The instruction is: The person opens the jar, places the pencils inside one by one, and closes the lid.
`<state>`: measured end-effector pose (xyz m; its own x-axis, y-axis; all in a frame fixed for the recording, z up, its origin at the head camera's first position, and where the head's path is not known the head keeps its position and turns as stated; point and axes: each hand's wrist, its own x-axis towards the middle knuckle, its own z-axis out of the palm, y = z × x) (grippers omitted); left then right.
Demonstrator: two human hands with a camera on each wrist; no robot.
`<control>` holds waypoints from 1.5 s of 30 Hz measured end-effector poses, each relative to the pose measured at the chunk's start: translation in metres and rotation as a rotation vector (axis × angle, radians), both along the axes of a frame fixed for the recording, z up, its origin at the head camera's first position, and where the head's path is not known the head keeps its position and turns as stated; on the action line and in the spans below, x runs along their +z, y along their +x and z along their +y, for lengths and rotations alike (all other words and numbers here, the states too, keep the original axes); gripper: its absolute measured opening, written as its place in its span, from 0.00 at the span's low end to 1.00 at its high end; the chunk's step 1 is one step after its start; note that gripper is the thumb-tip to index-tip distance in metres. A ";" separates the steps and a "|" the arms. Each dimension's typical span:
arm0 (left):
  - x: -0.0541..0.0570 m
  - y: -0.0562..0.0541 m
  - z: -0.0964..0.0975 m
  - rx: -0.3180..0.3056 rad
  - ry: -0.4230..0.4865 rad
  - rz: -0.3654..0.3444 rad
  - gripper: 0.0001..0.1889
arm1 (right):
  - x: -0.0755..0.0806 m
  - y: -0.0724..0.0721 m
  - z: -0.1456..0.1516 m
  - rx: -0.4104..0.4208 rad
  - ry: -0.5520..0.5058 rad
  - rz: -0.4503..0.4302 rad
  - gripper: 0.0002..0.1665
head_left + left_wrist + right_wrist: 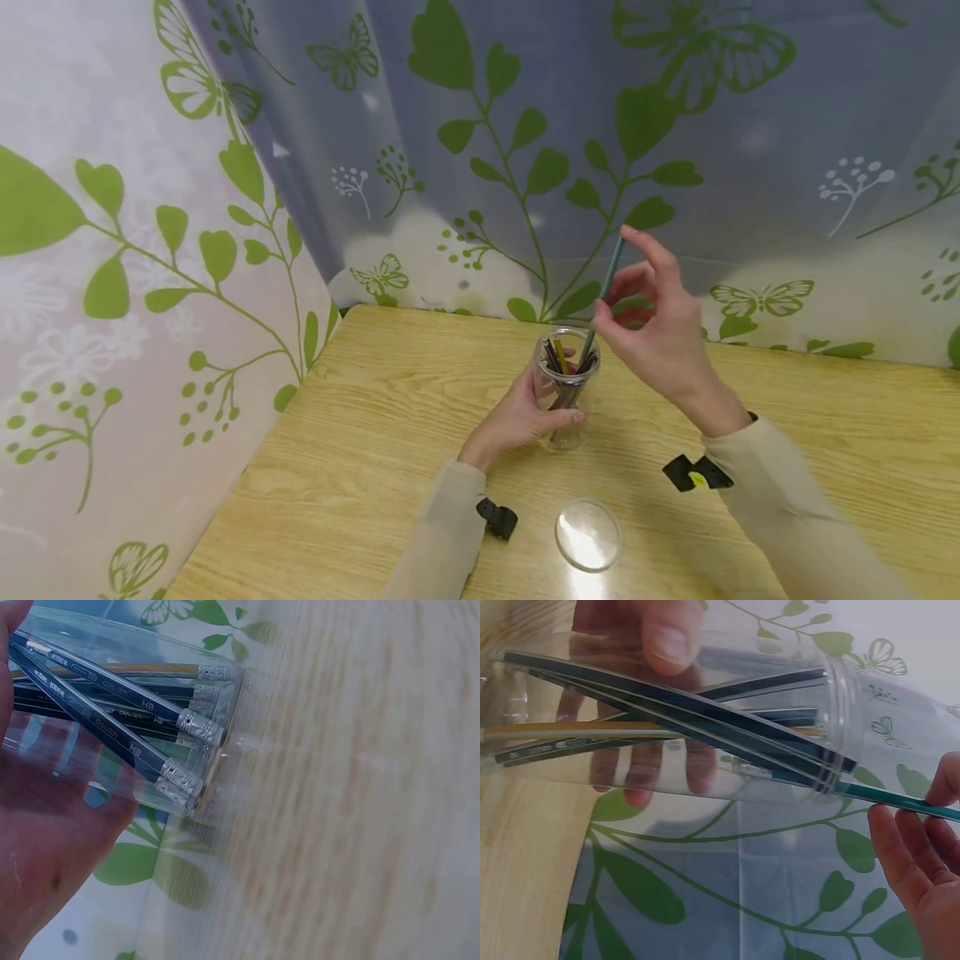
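My left hand [517, 417] grips a clear jar [567, 380] round its body, the thumb on the near side. Inside the jar lean several dark pencils [682, 705] and one yellow pencil [592, 730]. In the left wrist view the pencils' silver ferrules [201, 727] point toward the jar's bottom. Above the jar mouth my right hand [663, 333] holds a green pencil [613, 268] between thumb and fingers, the index fingertip at its upper end. The green pencil's lower end, with a silver ferrule [750, 768], is still inside the jar.
A round clear lid [588, 535] lies on the wooden table [360, 433] between the forearms, nearer me than the jar. Behind the table hangs a leaf-patterned curtain [480, 225], close to the jar and right hand. A patterned wall covering [150, 333] borders the left side.
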<state>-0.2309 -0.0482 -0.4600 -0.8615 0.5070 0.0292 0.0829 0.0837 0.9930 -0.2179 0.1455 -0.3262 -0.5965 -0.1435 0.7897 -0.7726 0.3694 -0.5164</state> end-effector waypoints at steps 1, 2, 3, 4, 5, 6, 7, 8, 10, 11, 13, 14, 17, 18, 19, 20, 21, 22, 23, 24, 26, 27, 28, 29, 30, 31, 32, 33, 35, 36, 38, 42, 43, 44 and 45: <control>0.000 0.000 0.000 0.000 0.001 0.000 0.46 | -0.001 0.000 0.000 -0.003 0.010 -0.007 0.49; 0.000 0.000 0.000 -0.002 0.003 0.000 0.46 | -0.003 -0.001 -0.001 -0.003 0.016 -0.013 0.50; 0.000 0.000 0.000 -0.004 0.008 0.000 0.46 | -0.004 -0.001 -0.001 -0.004 0.021 -0.019 0.50; 0.000 0.000 0.000 -0.010 0.013 0.003 0.46 | -0.005 -0.001 -0.001 -0.006 0.027 -0.023 0.50; 0.000 -0.001 0.000 -0.014 0.017 0.006 0.46 | -0.007 -0.002 -0.002 -0.005 0.030 -0.027 0.50; 0.000 -0.001 0.000 -0.018 0.021 0.007 0.45 | -0.008 -0.002 -0.003 -0.006 0.038 -0.029 0.50; 0.000 -0.001 0.000 -0.021 0.026 0.009 0.45 | -0.009 -0.002 -0.003 -0.004 0.042 -0.031 0.49; -0.001 -0.002 0.000 -0.026 0.031 0.011 0.45 | -0.010 -0.002 -0.004 -0.002 0.043 -0.033 0.49; -0.002 -0.002 0.000 -0.028 0.035 0.011 0.45 | -0.012 -0.003 -0.006 -0.002 0.050 -0.035 0.48; -0.002 -0.003 0.000 -0.028 0.037 0.011 0.45 | -0.013 -0.003 -0.006 -0.004 0.056 -0.036 0.48; -0.003 -0.003 0.000 -0.028 0.039 0.010 0.45 | -0.015 -0.004 -0.008 -0.013 0.073 -0.033 0.46; -0.003 -0.003 0.000 -0.027 0.039 0.010 0.45 | -0.016 -0.004 -0.008 -0.019 0.083 -0.032 0.45; -0.003 -0.003 0.000 -0.025 0.034 0.011 0.45 | -0.020 -0.005 -0.009 -0.024 0.112 -0.037 0.40; -0.003 -0.003 0.000 -0.025 0.030 0.012 0.45 | -0.021 -0.005 -0.010 -0.024 0.119 -0.041 0.39; -0.003 -0.002 0.000 -0.025 0.028 0.013 0.46 | -0.023 -0.006 -0.010 -0.022 0.124 -0.045 0.37; -0.003 -0.002 0.000 -0.026 0.027 0.014 0.46 | -0.024 -0.006 -0.010 -0.019 0.127 -0.052 0.36; -0.003 -0.002 0.000 -0.028 0.027 0.015 0.46 | -0.025 -0.006 -0.010 -0.018 0.134 -0.059 0.35; -0.003 -0.003 0.000 -0.030 0.027 0.017 0.46 | -0.026 -0.006 -0.010 -0.019 0.142 -0.062 0.34; -0.003 -0.003 0.000 -0.032 0.031 0.018 0.46 | -0.027 -0.007 -0.010 -0.021 0.149 -0.065 0.33; -0.003 -0.003 0.000 -0.035 0.036 0.021 0.46 | -0.028 -0.007 -0.010 -0.025 0.158 -0.065 0.32; -0.003 -0.003 0.000 -0.038 0.042 0.023 0.46 | -0.029 -0.007 -0.010 -0.026 0.172 -0.064 0.30; -0.003 -0.003 0.000 -0.039 0.044 0.024 0.46 | -0.029 -0.007 -0.010 -0.028 0.179 -0.063 0.29; -0.003 -0.003 0.000 -0.040 0.046 0.026 0.46 | -0.030 -0.007 -0.011 -0.032 0.186 -0.062 0.28; -0.003 -0.003 -0.001 -0.041 0.047 0.027 0.46 | -0.031 -0.007 -0.011 -0.036 0.193 -0.062 0.27; -0.003 -0.003 -0.001 -0.040 0.044 0.031 0.46 | -0.031 -0.007 -0.011 -0.041 0.201 -0.062 0.26; -0.003 -0.002 -0.001 -0.040 0.039 0.032 0.46 | -0.032 -0.007 -0.011 -0.045 0.208 -0.063 0.25; -0.003 -0.002 -0.001 -0.039 0.036 0.034 0.46 | -0.033 -0.007 -0.011 -0.053 0.216 -0.064 0.25; -0.003 -0.002 -0.001 -0.040 0.033 0.035 0.47 | -0.034 -0.007 -0.011 -0.059 0.225 -0.066 0.24; -0.003 -0.002 -0.001 -0.040 0.029 0.037 0.47 | -0.035 -0.007 -0.010 -0.067 0.242 -0.068 0.23; -0.003 -0.002 -0.001 -0.040 0.027 0.039 0.47 | -0.035 -0.008 -0.010 -0.067 0.247 -0.069 0.22; -0.003 -0.002 -0.001 -0.040 0.029 0.042 0.48 | -0.035 -0.008 -0.010 -0.065 0.258 -0.070 0.21; -0.003 -0.002 -0.001 -0.040 0.031 0.052 0.48 | -0.034 -0.008 -0.009 -0.056 0.289 -0.092 0.19; -0.004 -0.002 -0.001 -0.041 0.032 0.052 0.49 | -0.033 -0.008 -0.009 -0.054 0.298 -0.102 0.17; -0.004 -0.002 -0.001 -0.042 0.031 0.052 0.49 | -0.033 -0.007 -0.008 -0.055 0.308 -0.113 0.15; -0.004 -0.002 -0.001 -0.046 0.034 0.054 0.49 | -0.033 -0.007 -0.008 -0.055 0.317 -0.126 0.13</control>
<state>-0.2332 -0.0493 -0.4639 -0.8342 0.5436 0.0929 0.1393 0.0447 0.9892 -0.2249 0.1375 -0.3589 -0.7004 -0.3345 0.6305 -0.6842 0.5662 -0.4597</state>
